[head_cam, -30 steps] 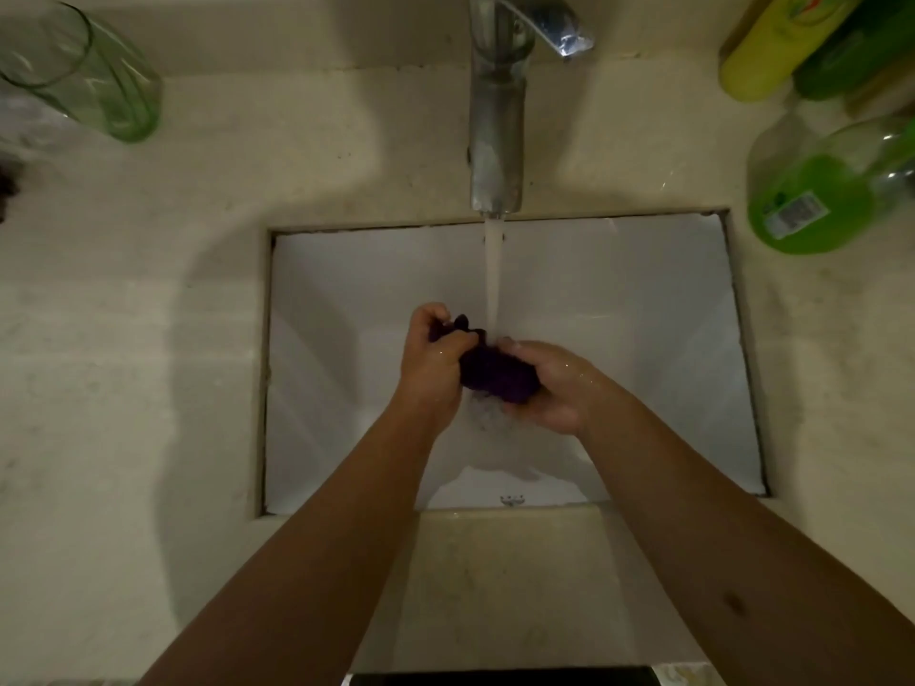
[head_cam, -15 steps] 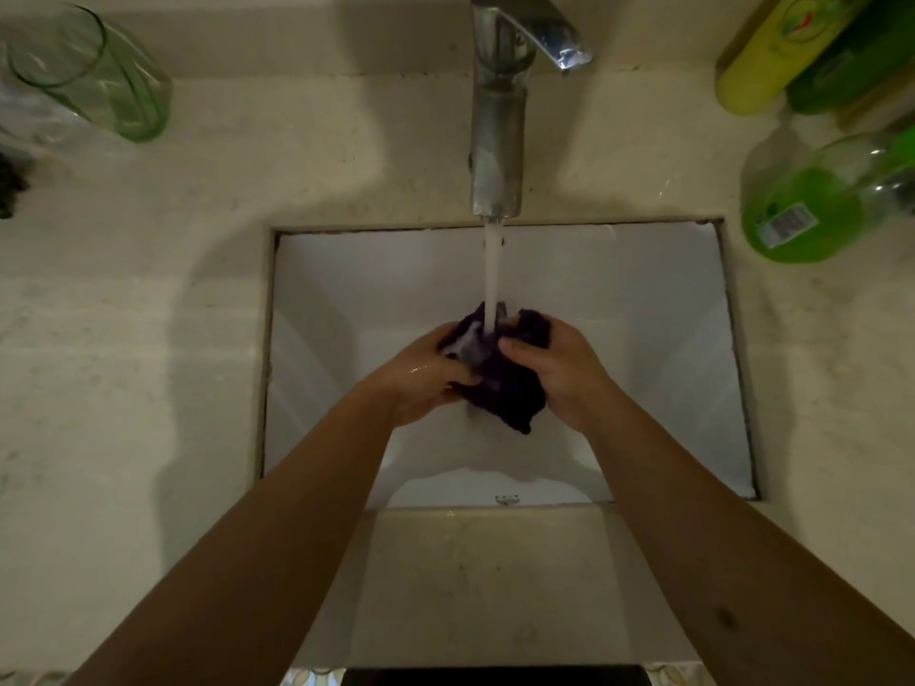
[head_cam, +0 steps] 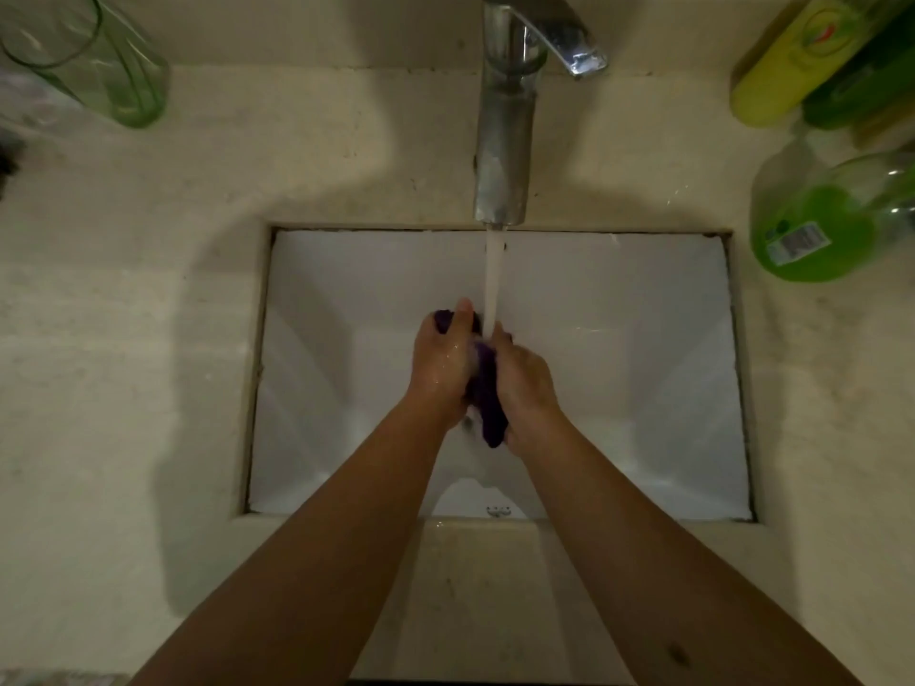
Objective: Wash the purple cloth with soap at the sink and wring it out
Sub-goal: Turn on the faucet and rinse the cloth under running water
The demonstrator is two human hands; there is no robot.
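The purple cloth [head_cam: 487, 398] is bunched into a narrow wad over the middle of the white sink [head_cam: 643, 339]. My left hand [head_cam: 440, 361] grips its left side, thumb stretched over the cloth's top end. My right hand [head_cam: 525, 383] grips its right side, pressed close against the left hand. Water runs from the metal faucet [head_cam: 505, 141] and lands where the two hands meet. Most of the cloth is hidden between my palms; a dark tail hangs out below them.
A green glass [head_cam: 99, 66] lies at the back left of the beige counter [head_cam: 124, 363]. At the back right stand a yellow bottle [head_cam: 797, 56], a dark green bottle [head_cam: 861, 86] and a clear bottle of green liquid soap [head_cam: 822, 230].
My hands have closed together, squeezing the spread cloth into a narrow wad between the palms. The left hand has moved up and over the cloth's top.
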